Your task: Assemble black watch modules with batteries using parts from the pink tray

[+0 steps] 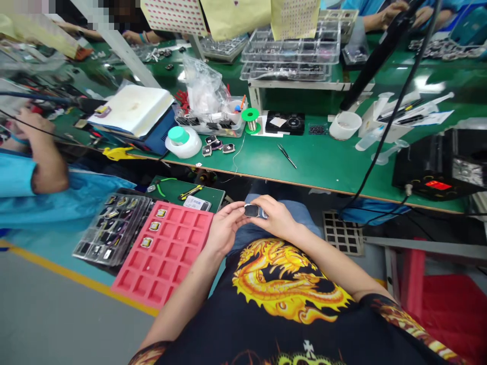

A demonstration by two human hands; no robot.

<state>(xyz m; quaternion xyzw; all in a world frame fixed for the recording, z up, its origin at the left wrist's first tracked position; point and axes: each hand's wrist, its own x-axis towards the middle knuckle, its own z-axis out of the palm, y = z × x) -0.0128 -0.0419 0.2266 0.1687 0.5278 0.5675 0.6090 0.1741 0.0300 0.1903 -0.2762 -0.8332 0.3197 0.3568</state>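
Observation:
Over my lap, a small smartwatch body [251, 210] with a dark, rounded-square face is held between both hands. My left hand [227, 225] pinches its left edge with thumb and fingertips. On the opposite side, my right hand [277, 217] has its fingers closed around the right edge. To the left lies a pink foam tray [170, 251] with square pockets, and several watch parts [154, 226] sit in its left column. Beyond my hands, several similar watch bodies [228, 148] rest on the green bench [319, 165].
Tweezers [287, 156], a solder spool [251, 121] and a white bottle with green cap [183, 142] stand on the bench. A black box with red display [437, 167] is at right. Clear compartment trays [112, 228] lie left of the pink tray. A co-worker's arm [45, 152] is at far left.

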